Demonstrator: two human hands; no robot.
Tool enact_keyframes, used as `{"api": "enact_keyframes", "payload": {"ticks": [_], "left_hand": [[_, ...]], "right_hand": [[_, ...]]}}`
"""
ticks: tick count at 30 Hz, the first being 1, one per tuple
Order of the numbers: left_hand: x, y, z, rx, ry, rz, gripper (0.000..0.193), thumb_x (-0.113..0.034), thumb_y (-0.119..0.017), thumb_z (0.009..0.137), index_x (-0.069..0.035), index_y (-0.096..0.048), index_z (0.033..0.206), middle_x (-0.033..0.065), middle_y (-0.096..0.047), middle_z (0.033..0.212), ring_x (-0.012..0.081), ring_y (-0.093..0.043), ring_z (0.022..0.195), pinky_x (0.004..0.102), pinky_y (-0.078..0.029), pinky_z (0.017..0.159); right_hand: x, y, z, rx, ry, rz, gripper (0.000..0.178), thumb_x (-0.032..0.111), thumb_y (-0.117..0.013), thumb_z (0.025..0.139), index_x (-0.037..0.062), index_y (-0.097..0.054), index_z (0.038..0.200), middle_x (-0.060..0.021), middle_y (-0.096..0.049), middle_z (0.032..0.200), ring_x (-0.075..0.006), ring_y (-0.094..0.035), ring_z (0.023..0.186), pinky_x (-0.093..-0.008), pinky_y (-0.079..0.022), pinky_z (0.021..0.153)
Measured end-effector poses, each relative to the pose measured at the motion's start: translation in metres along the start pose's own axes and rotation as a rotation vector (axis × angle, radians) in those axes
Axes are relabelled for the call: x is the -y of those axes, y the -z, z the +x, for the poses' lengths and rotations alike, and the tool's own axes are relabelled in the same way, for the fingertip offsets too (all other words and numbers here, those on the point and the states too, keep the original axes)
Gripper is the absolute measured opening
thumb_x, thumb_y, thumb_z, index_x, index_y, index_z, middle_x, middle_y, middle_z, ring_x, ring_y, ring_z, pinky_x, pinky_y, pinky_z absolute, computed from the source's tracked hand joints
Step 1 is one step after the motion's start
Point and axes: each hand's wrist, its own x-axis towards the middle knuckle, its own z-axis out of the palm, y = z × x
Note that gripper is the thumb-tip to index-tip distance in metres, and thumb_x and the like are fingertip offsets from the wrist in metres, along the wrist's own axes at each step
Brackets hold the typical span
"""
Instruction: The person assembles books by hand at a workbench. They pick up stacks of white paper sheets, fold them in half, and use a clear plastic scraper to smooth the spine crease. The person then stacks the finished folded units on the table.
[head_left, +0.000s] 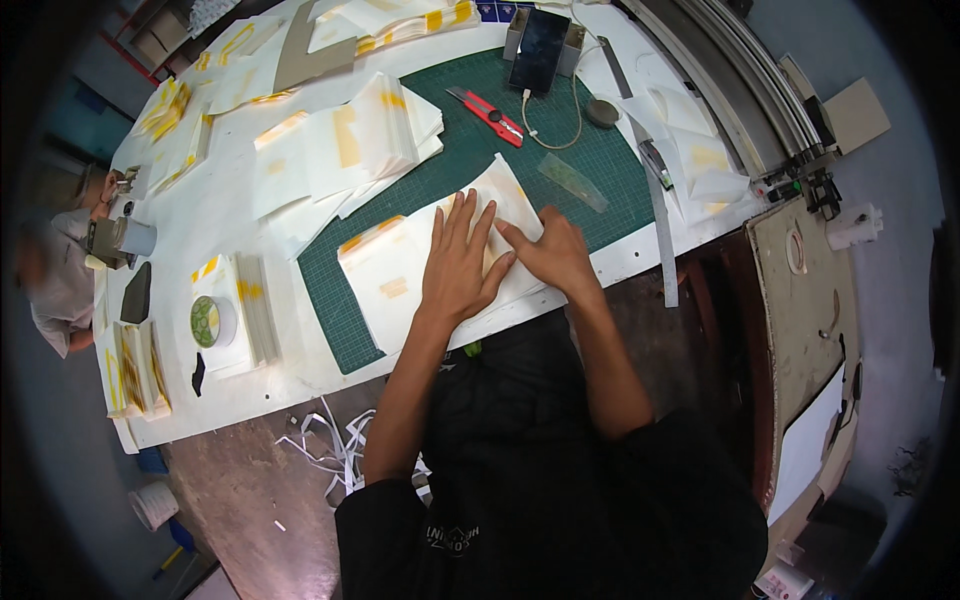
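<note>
White paper sheets on cutting mat; left hand flat on top, gripping nothing, right hand at right edge, pinch unclear. Looks partway: top corner juts out; yellow-marked bundle beyond perhaps done.

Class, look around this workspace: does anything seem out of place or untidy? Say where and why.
Yes: a tangle of white strips lies on the brown floor, below the white table's near edge, looking like dropped scraps.
</note>
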Motion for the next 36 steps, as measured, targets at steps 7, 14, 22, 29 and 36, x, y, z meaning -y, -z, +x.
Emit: {"api": "enact_keyframes", "payload": {"ticks": [7,14,22,29,36], "left_hand": [[0.000,-0.002,0.001,-0.024,-0.035,0.002,0.067,-0.045,-0.060,0.098,-0.002,-0.048,0.148,0.0289,-0.037,0.157,0.0433,-0.029,0.151,0.0570,-0.016,0.124],[-0.010,0.014,0.001,-0.169,-0.147,0.178,0.066,-0.035,-0.072,0.090,-0.005,-0.052,0.145,0.0245,-0.042,0.155,0.0436,-0.033,0.148,0.0620,-0.019,0.122],[0.016,0.086,-0.095,-0.873,0.449,-0.150,0.090,-0.018,-0.083,0.083,-0.001,-0.032,0.156,0.0259,-0.034,0.158,0.0405,-0.031,0.149,0.0517,-0.026,0.121],[0.050,0.120,-0.111,-0.870,0.534,-0.857,0.056,-0.001,-0.077,0.088,0.004,-0.053,0.138,0.0130,-0.067,0.122,0.0191,-0.064,0.112,0.0327,-0.048,0.100],[0.033,0.146,-0.124,-0.824,0.397,-0.738,0.049,-0.003,-0.083,0.083,0.005,-0.061,0.126,0.0125,-0.069,0.119,0.0204,-0.065,0.109,0.0351,-0.049,0.100]], "right_hand": [[-0.041,0.003,0.047,0.123,-0.212,0.708,0.035,0.033,-0.083,0.086,0.0046,-0.064,0.085,-0.0080,-0.065,0.078,-0.0140,-0.065,0.071,-0.0309,-0.054,0.063],[-0.028,0.005,0.058,0.186,0.386,0.090,0.033,0.020,-0.078,0.085,-0.0054,-0.065,0.102,-0.0214,-0.069,0.089,-0.0299,-0.068,0.079,-0.0407,-0.053,0.072],[0.020,0.055,-0.022,0.048,0.654,0.327,0.019,0.007,-0.069,0.092,-0.0012,-0.066,0.109,-0.0159,-0.069,0.093,-0.0273,-0.068,0.083,-0.0355,-0.051,0.077],[0.030,0.034,-0.023,0.119,0.718,0.685,0.018,-0.003,-0.071,0.092,-0.0033,-0.068,0.109,-0.0089,-0.071,0.098,-0.0129,-0.067,0.092,-0.0277,-0.053,0.083],[0.008,0.007,-0.007,0.237,0.666,0.780,0.031,0.002,-0.074,0.089,-0.0031,-0.062,0.117,-0.0127,-0.069,0.109,-0.0161,-0.065,0.100,-0.0314,-0.050,0.091]]}}
